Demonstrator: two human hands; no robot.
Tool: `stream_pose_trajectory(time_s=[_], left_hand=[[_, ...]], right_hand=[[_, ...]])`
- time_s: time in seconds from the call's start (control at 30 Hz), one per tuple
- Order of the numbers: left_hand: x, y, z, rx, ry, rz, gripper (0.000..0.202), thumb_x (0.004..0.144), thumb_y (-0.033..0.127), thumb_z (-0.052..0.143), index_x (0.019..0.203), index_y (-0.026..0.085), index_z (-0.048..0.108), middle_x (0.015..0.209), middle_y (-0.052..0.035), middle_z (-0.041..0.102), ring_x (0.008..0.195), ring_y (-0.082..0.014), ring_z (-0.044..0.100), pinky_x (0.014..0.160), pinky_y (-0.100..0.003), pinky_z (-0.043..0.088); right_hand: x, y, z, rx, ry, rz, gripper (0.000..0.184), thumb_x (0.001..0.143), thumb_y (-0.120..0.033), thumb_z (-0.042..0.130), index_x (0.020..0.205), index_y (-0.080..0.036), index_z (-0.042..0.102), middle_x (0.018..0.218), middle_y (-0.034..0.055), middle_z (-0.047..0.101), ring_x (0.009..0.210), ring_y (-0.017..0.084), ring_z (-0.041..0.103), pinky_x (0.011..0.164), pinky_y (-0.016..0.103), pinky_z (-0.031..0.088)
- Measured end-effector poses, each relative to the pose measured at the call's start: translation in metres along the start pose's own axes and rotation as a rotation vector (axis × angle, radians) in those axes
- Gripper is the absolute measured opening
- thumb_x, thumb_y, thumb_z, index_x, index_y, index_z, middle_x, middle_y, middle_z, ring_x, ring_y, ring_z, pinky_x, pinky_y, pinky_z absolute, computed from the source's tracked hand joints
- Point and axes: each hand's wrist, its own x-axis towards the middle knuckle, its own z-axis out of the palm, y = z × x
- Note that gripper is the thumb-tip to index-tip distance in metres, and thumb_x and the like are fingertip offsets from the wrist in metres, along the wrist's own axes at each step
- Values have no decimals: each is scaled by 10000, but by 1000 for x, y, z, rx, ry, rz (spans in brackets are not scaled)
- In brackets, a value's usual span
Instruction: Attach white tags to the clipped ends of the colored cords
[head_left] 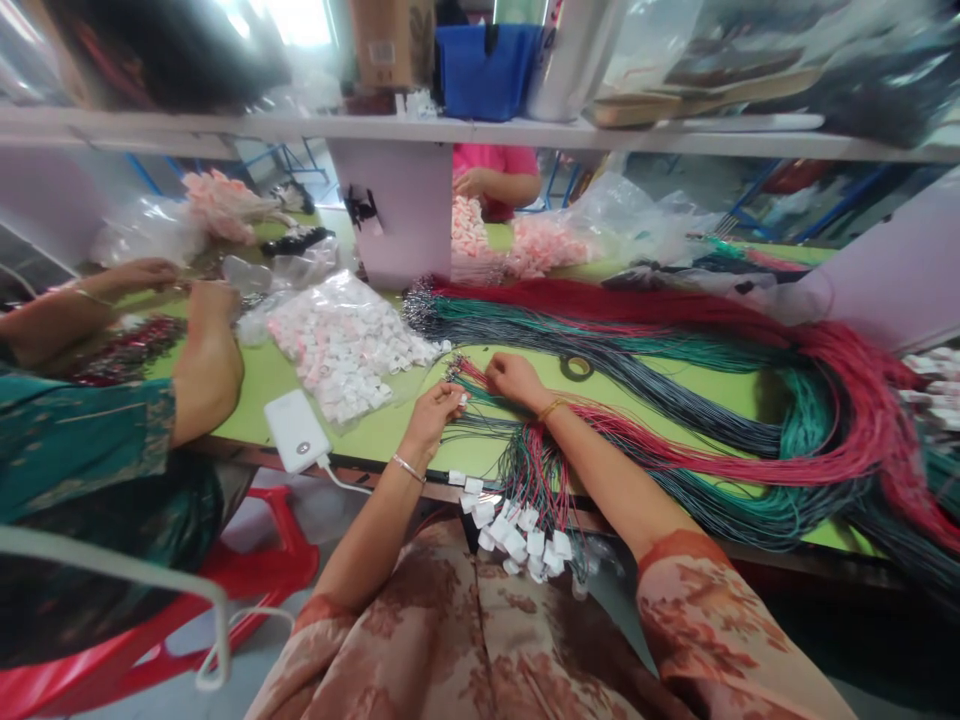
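My left hand point(435, 408) is pinched shut on a small white connector at the end of thin wires on the green table point(375, 435). Close beside it, my right hand point(514, 380) grips the same wire ends with its fingers closed. A bunch of red, green and dark wires point(536, 470) runs under my right wrist and hangs over the table edge, ending in several white connectors point(517, 540). A clear bag of loose white connectors point(345, 350) lies just left of my left hand.
Long red, teal and dark wire bundles point(750, 400) sweep across the table's right side. A small tape roll point(576, 367) lies beyond my right hand. A white power bank point(297, 431) sits near the edge. A co-worker's arm point(206, 365) rests at left; another person point(495, 178) sits opposite.
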Motion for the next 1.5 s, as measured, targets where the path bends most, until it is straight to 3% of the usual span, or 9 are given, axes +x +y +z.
stream_pose_trajectory(time_s=[0.17,0.33,0.53,0.77,0.97,1.2,1.37,1.5], left_hand=[[1,-1,0,-5,-2,-1,260,621,266,787,794,135,642,788,-40,690,614,-80,554,578,-203,410],[1,-2,-1,-24,-24,9,270,632,277,786,804,138,631,797,-34,684,627,-78,554,589,-205,411],[3,-7,-4,-47,-39,21,267,666,266,771,843,138,618,807,-29,671,640,-71,550,606,-203,410],[7,-9,-5,-161,-59,-8,215,700,222,743,856,142,621,873,-37,684,657,-75,551,619,-206,415],[6,-8,-4,-188,-76,-19,191,720,211,734,857,134,625,879,-52,694,656,-76,552,632,-208,420],[7,-10,-4,-150,-50,20,223,686,225,766,850,128,650,861,-50,699,628,-68,533,605,-203,406],[8,-14,-4,-19,-29,43,211,667,242,777,816,116,697,641,-7,625,536,-67,477,539,-208,361],[8,-13,-4,-32,4,24,241,646,252,785,830,111,720,652,-17,636,535,-67,488,537,-210,361]], right_hand=[[-6,-2,-11,-51,71,6,241,855,-235,440,894,-126,653,864,131,698,694,183,549,618,273,318],[2,-19,-8,333,84,-101,166,797,-266,485,726,-152,583,675,24,621,605,126,487,586,246,328],[2,-42,-5,657,76,-189,191,746,-338,532,687,-158,543,637,-17,545,591,100,433,576,235,341],[-27,-23,-7,647,-71,-206,303,779,-418,506,597,-185,440,552,-54,364,546,81,310,522,234,250],[-37,-16,-1,669,-160,-264,276,775,-395,488,603,-188,427,553,-58,356,544,78,301,529,232,249],[-35,-15,6,581,-108,-355,201,791,-322,475,652,-176,473,577,-48,413,551,84,347,540,226,266],[-38,-19,7,437,-19,-401,209,809,-310,504,650,-176,481,578,-34,454,539,90,356,538,231,254],[-41,-22,5,410,-2,-435,209,846,-295,481,682,-170,520,607,-18,499,550,97,379,554,230,276]])
